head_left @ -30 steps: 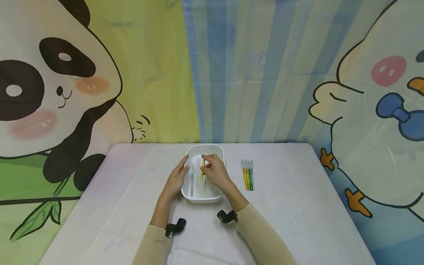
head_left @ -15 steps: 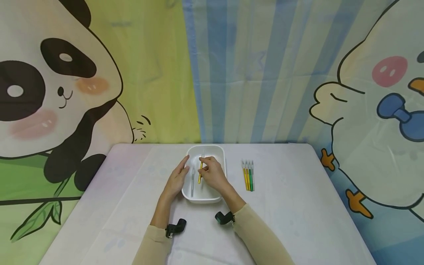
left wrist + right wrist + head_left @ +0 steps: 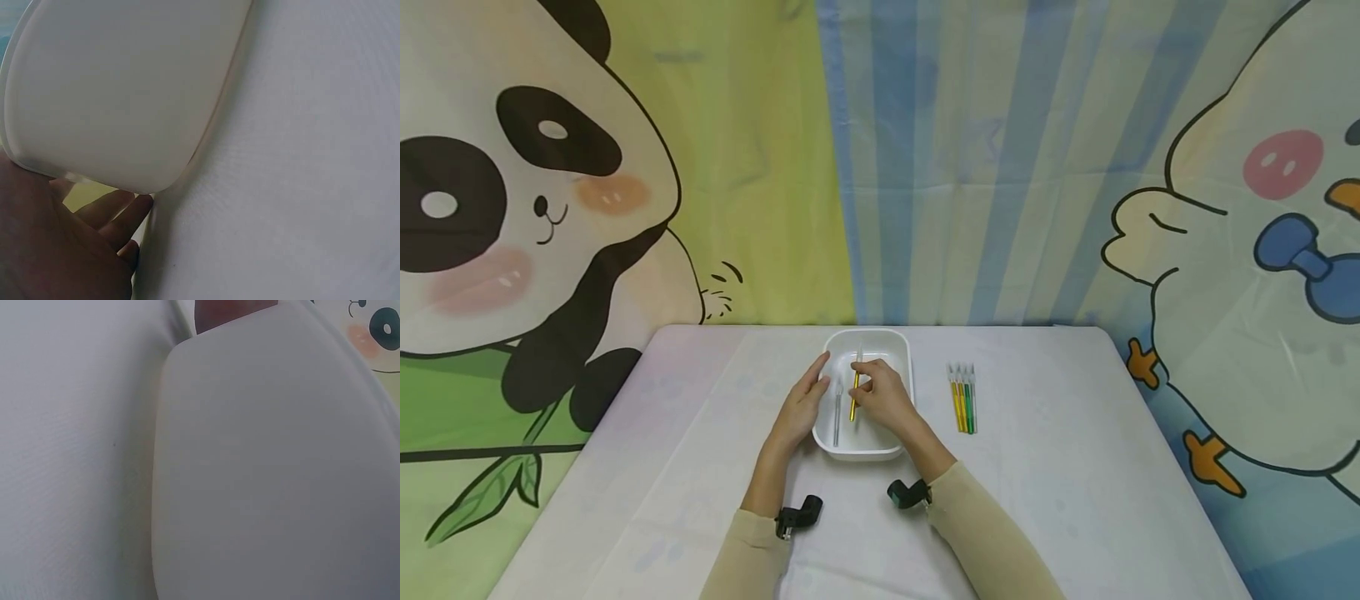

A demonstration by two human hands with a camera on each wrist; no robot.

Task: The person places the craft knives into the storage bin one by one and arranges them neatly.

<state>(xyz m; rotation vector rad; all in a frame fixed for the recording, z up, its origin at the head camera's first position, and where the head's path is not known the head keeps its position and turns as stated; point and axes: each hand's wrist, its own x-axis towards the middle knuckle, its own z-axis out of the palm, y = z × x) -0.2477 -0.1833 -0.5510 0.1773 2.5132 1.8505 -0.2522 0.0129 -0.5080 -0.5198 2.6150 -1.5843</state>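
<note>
A white rectangular tray [image 3: 863, 454] stands on the table. My left hand [image 3: 797, 410] rests against its left side, fingers fairly straight along the outer wall; the left wrist view shows those fingers [image 3: 128, 222] touching the tray. Over the tray, my right hand [image 3: 883, 396] pinches a slim gold craft knife [image 3: 854, 402] with a clear cap, between thumb and fingertips. To its left in the tray lies a silver craft knife [image 3: 837, 421]. Whether the gold one touches the tray's floor, I cannot tell. The right wrist view shows mainly the tray's outer wall [image 3: 262, 462].
Right of the tray, several capped craft knives [image 3: 962, 404] in gold, green and silver lie side by side in a row. A white cloth [image 3: 1060, 483] covers the table. Behind it hangs a printed curtain [image 3: 940, 167].
My right hand has moved slightly left and nearer to me within the tray, carrying the gold craft knife. My left hand stays against the tray.
</note>
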